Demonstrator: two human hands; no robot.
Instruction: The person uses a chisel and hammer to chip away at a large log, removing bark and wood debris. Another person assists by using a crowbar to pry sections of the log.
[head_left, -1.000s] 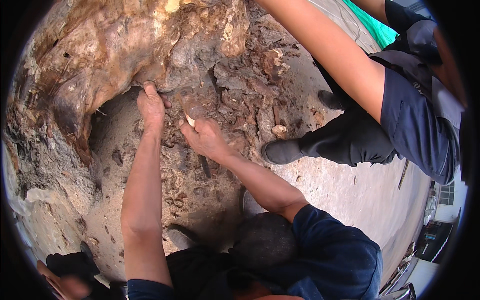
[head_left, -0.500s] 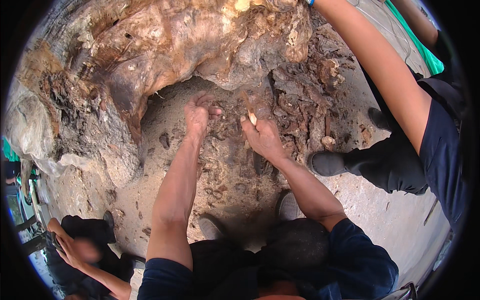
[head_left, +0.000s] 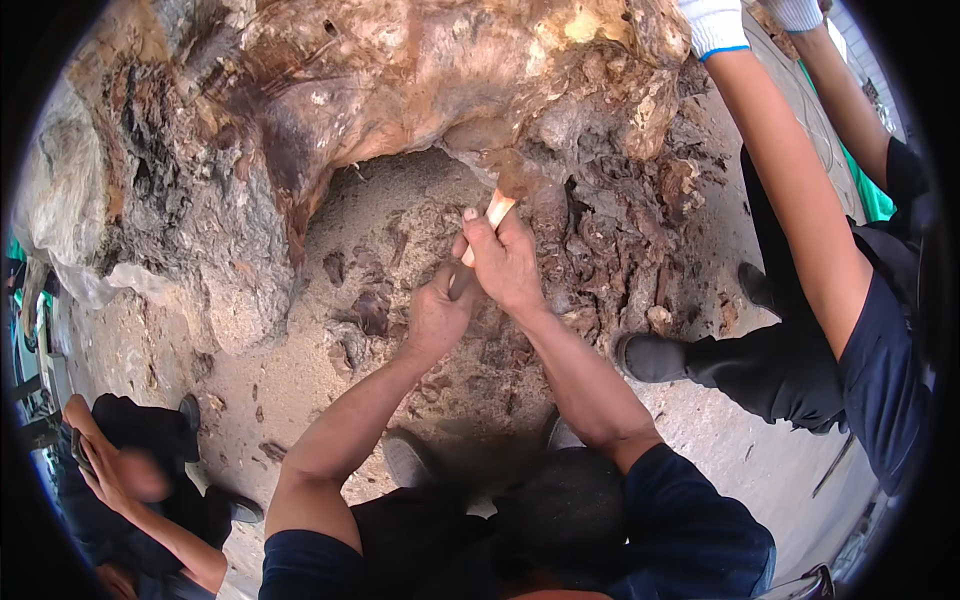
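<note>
A tool with a pale wooden handle point(head_left: 499, 207) and a brown, rusty-looking head point(head_left: 516, 176) points up and away from me; its exact kind is unclear. My right hand point(head_left: 508, 268) is closed round the handle, thumb along it. Just below and to the left, my left hand point(head_left: 440, 318) is curled at the handle's lower end, its fingers partly hidden. The head meets the underside of a huge, gnarled brown stump or root mass point(head_left: 385, 85), beside a hollow in it. Whether the head touches the wood is hard to tell.
Bark and wood scraps point(head_left: 625, 250) lie heaped right of my hands, with sawdust on the floor point(head_left: 390, 240). A co-worker's gloved hand point(head_left: 715, 25) rests on the stump at upper right; their shoe point(head_left: 650, 357) stands nearby. Another person point(head_left: 150, 480) crouches at lower left, holding a phone.
My left hand, open and apart before, has come right and down to the handle's lower end. The tool and my right hand now sit close under the stump. The view has shifted slightly.
</note>
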